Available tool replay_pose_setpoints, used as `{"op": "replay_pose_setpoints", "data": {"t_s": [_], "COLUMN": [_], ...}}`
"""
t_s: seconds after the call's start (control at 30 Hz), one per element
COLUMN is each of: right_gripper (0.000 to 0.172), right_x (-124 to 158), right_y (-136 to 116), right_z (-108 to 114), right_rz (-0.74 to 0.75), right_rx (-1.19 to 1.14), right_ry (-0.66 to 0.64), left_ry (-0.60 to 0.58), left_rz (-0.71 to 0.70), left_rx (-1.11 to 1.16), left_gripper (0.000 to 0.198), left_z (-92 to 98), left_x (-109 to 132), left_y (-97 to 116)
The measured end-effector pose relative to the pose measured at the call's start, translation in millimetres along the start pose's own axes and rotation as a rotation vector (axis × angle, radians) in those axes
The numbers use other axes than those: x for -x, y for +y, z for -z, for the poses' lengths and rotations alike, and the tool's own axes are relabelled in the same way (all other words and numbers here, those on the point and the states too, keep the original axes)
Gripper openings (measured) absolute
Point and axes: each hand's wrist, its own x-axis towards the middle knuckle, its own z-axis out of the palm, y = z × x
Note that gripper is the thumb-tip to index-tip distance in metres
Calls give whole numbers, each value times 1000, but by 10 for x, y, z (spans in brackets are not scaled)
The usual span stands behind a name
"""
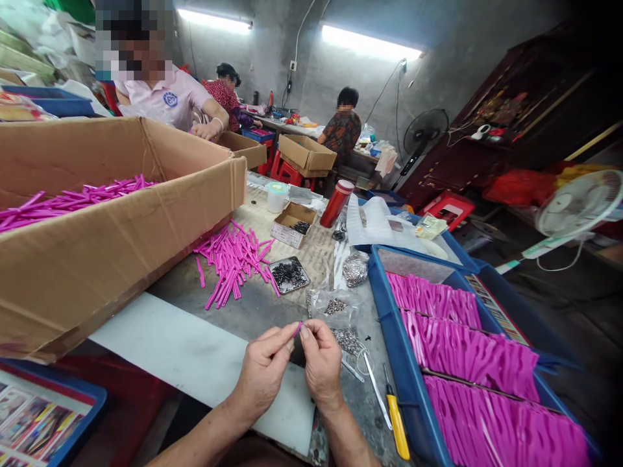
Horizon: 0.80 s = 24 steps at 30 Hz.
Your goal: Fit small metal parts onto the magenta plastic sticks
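Note:
My left hand (263, 373) and my right hand (321, 363) meet over the table's near edge, fingers pinched together on one small pink plastic piece (298, 327). Only its tip shows between the fingertips. A loose heap of pink plastic sticks (233, 259) lies further out on the table. Beside it sits a small metal tray of dark metal parts (289, 274). Clear bags of small silver parts (335, 306) lie just beyond my hands.
A big cardboard box (111, 240) of pink sticks fills the left. A blue tray (389, 311) at right holds rows of pink pieces. A yellow-handled screwdriver (396, 421) lies near it. A red flask (335, 203), small carton and fans stand farther off. Three people work at the back.

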Motion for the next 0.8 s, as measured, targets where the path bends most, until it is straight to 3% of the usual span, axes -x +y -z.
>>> {"op": "replay_pose_setpoints", "data": {"t_s": [0.37,0.8], "right_gripper": [26,16], "right_x": [8,8], "right_y": [51,36], "right_z": [-19,-3], "right_rz": [-56,-20], "right_rx": [-73,33], "right_ry": [-63,-33], "left_ry": [-11,-4], "left_rz": [18,29], "left_rx": [-8,19], "left_gripper": [27,26], "left_z": [3,8], "left_x": [20,7], "left_y": [-27,-31]}}
